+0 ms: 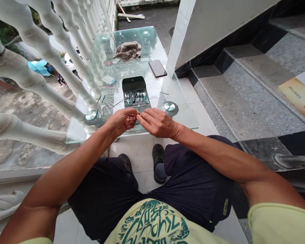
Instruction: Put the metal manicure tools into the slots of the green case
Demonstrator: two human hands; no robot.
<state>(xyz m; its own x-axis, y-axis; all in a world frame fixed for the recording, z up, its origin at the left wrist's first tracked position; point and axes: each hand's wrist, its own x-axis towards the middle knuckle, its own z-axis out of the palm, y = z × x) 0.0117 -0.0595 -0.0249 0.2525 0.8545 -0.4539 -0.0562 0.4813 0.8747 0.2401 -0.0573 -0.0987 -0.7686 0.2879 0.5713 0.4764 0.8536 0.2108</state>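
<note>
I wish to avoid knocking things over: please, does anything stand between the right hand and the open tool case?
Nothing visible does: the tool case lies open just beyond the right hand. The phone lies apart, farther right.

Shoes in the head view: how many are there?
2: the left shoe, partly hidden by the trouser leg, and the right shoe, both on the tiled floor.

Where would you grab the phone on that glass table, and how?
Probably by both long edges, near the end closest to the person, with the right hand coming from above and the near side. The phone is thin and lies flat on the table, its narrow width suits one hand, and both long edges look free.
</note>
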